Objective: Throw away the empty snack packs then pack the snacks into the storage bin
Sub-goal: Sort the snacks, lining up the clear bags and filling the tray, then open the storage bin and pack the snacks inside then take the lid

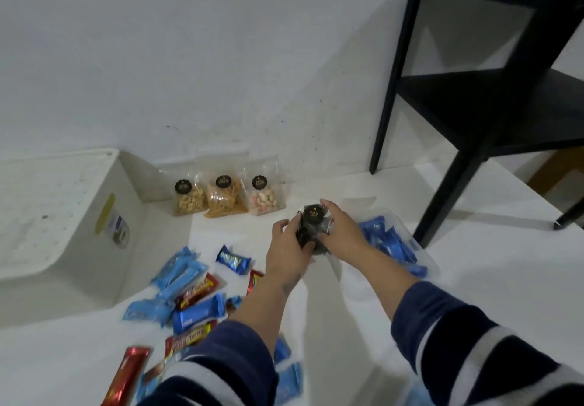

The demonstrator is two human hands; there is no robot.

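1. A person knelt or sat over a white floor [474, 279], seen from a head-worn camera looking down at two arms in dark blue sleeves with white stripes.
2. The left hand [289, 249] and right hand [339, 231] met in the middle of the view, both holding one small clear pack of dark snacks [313, 225] with a round black label on top.
3. The left hand's fingers were curled round the pack's left side; the right hand's fingers wrapped over its right side and top. The pack was raised off the floor, just above the near left end of the storage bin.
4. The storage bin [420, 247], a clear plastic tub, lay on the floor just right of the hands and held several blue wrapped snacks [388, 241].
5. Left of the arms, loose snacks lay scattered on the floor: light blue wrappers [178, 269], a dark blue candy [233, 259], a dark blue bar [199, 312] and red bars [196, 290], some overlapping.
6. Against the white wall [189, 57] stood three clear pouches in a row: pale nuts [188, 198], orange sticks [225, 198] and pink-and-white pieces [264, 197].
7. A white plastic box [63, 216] sat at the far left, touching the wall.
8. A black table [474, 89] stood at the upper right, well apart from the snacks.
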